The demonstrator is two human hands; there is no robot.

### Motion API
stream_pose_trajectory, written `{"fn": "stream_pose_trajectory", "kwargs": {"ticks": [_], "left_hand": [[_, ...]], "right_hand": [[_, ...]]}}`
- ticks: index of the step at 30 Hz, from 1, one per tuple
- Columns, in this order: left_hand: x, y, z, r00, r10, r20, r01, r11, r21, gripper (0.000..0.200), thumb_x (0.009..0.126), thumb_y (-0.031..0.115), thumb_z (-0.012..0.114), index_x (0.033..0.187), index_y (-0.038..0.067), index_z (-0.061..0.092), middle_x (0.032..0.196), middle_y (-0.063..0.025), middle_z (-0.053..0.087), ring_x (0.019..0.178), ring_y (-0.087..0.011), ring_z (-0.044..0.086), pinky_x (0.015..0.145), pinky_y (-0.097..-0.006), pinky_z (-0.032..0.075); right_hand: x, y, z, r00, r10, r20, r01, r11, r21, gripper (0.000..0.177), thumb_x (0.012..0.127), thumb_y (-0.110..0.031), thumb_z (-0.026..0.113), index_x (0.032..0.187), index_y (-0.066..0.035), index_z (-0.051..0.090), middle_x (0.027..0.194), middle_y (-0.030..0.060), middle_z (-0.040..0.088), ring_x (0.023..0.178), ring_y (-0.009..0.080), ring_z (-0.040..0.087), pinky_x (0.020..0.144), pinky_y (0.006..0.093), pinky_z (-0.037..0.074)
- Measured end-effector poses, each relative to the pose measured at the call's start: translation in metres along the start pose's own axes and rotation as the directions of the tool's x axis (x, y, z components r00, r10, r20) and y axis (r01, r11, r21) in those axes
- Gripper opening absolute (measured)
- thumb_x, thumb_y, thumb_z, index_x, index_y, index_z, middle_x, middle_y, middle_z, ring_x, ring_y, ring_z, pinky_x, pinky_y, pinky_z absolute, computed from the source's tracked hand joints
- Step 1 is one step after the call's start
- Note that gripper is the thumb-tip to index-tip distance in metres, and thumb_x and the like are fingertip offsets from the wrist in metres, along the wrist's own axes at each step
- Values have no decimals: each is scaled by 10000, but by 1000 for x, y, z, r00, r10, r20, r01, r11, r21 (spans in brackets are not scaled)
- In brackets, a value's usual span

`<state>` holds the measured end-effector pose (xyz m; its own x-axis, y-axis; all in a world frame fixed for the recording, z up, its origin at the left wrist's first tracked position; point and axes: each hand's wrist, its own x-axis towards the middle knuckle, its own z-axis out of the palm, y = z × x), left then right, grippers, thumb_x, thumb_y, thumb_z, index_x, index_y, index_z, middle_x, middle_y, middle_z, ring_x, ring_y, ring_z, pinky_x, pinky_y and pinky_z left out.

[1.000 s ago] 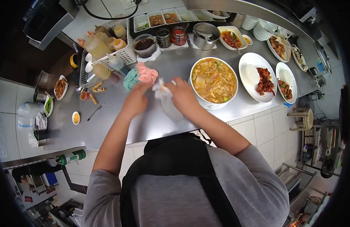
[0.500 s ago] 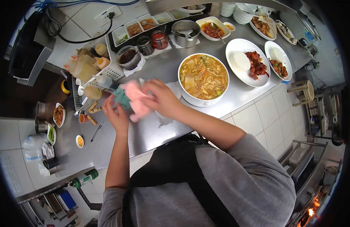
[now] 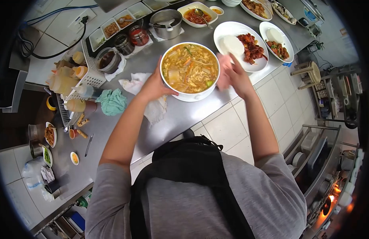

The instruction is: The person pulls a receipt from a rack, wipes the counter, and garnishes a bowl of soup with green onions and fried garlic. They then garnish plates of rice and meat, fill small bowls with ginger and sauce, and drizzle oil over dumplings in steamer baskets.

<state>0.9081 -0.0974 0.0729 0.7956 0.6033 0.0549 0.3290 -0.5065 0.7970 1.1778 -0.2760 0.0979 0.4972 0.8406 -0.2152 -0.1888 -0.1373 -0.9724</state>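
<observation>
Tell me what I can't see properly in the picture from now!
All in the head view:
- Pink cloth: blurred, partly covered by the right hand, so its whole shape is lost.
- Inside bottom of the big bowl: hidden under the soup.
- White bowls: cut off by the top edge.
- Some fingertips of the left hand: hidden by the big bowl.

Steel counter [image 3: 124, 133] w/ white tile flr [image 3: 228, 127], beige stool [image 3: 306, 73] nr rt shelving [image 3: 326, 95].

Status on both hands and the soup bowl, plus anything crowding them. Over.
Left hand gripping soup bowl, right hand with pink cloth at its other side. Bowl upright, well filled. Rice plate close to right hand.
</observation>
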Motion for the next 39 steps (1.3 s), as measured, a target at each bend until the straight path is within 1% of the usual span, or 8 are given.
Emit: {"fn": "stream_pose_trajectory", "kwargs": {"ticks": [2, 6, 12, 18, 23, 26, 28, 39], "left_hand": [[2, 2, -2, 996, -8, 93, 19, 992, -122, 1371, 515, 274, 948, 1517, 34, 44, 1442, -202, 436, 1346, -322, 433, 1109, -380, 370], [-4, 0, 13, 998, -13, -61, 14, 1000, 5, 1310, 427, 331, 965, 1456, 44, 206, 1331, -163, 553, 1219, -342, 551, 1039, -415, 445], [-16, 18, 24, 979, -5, -203, 14, 999, 43, 1221, 432, 386, 955, 1404, 16, 315, 1300, -214, 558, 1148, -393, 578, 991, -447, 462], [-44, -3, 21, 978, 58, -199, -11, 973, 229, 935, 694, 334, 835, 1411, 12, 330, 1305, -234, 533, 1225, -373, 514, 1023, -441, 418], [-12, -23, 8, 904, 17, -427, -6, 1000, 26, 475, 926, 272, 585, 1325, 41, 472, 1330, -186, 520, 1229, -352, 510, 1028, -412, 409], [54, -26, -4, 918, -107, -381, -27, 944, -330, 606, 992, 497, 395, 1389, 41, 443, 1390, -169, 492, 1269, -310, 496, 1055, -386, 395], [72, 1, -13, 965, -242, 103, 170, 274, -946, 887, 938, 721, 162, 1465, 37, 361, 1444, -149, 459, 1324, -274, 451, 1105, -369, 349], [33, 21, 22, 929, -298, -221, -143, 261, -955, 968, 890, 783, 110, 1546, 71, 100, 1604, -81, 186, 1464, -271, 206, 1189, -391, 180]], "right_hand": [[24, 18, 2, 981, 89, 174, -97, 995, 36, 543, 1017, -122, 450, 1519, -82, 249, 1155, 54, 613, 956, 107, 601, 753, 249, 518], [-40, 18, 57, 997, -73, -14, 74, 996, 51, 494, 1058, -216, 374, 1506, -52, 245, 1030, 11, 607, 805, 71, 567, 670, 225, 476], [-112, 61, 131, 994, -113, -5, 113, 993, 26, 507, 1055, -208, 358, 1494, -23, 184, 1217, 92, 525, 1036, 125, 540, 860, 265, 466], [-96, 62, 86, 998, -19, -60, 34, 967, 252, 476, 991, -76, 384, 1459, -15, 322, 1304, 88, 526, 1147, 152, 537, 976, 298, 441], [-37, 46, 45, 997, -76, -10, 76, 968, 238, 473, 1013, -51, 340, 1482, -5, 300, 1410, 123, 468, 1253, 178, 492, 1041, 295, 404], [-15, 25, 47, 997, -74, 17, 70, 983, 170, 460, 1022, -52, 329, 1479, -10, 310, 1420, 125, 460, 1263, 184, 490, 1050, 301, 402], [-12, 18, 57, 990, -132, -57, 142, 954, 262, 452, 1031, -65, 323, 1479, -6, 307, 1440, 128, 437, 1273, 183, 483, 1056, 299, 403], [-78, 45, 126, 946, -307, -109, 290, 946, -146, 780, 936, -4, 372, 1492, 17, -174, 1601, 193, -97, 1488, 295, -24, 1184, 343, 74]]}}
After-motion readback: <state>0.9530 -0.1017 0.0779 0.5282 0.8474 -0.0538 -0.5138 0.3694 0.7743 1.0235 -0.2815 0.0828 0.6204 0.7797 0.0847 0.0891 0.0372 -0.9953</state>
